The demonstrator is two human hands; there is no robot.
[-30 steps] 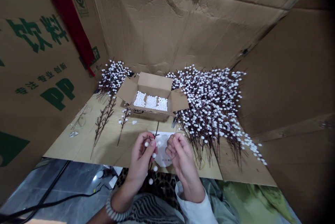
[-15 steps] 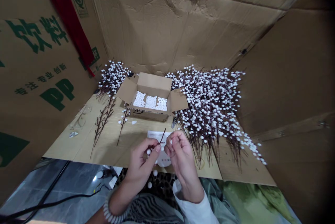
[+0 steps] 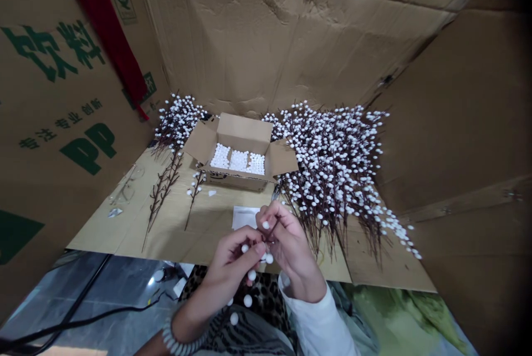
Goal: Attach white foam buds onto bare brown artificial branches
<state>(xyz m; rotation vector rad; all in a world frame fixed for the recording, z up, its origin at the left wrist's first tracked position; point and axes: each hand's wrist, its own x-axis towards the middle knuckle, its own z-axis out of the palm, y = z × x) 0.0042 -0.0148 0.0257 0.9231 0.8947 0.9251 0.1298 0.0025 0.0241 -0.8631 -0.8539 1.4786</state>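
Note:
Between thumb and fingers, my left hand grips a brown artificial berry branch. White balls on it hang below this hand, over my lap. My right hand is closed at the branch's upper tip, close against the left fingertips. One white ball shows at the right fingertips; whether it sits on the twig cannot be made out. Beyond the hands stands an open cardboard box, with white balls in three groups inside. A white paper lies partly hidden behind my hands.
Finished-looking berry branches are heaped at the right, and a smaller bunch stands back left. Bare brown stems and a partly berried stem lie left of the box. Cardboard walls enclose the table on three sides.
My right hand has come in to the branch tip, and both hands now meet. The branch and my left hand have shifted slightly right, and its hanging balls sit lower.

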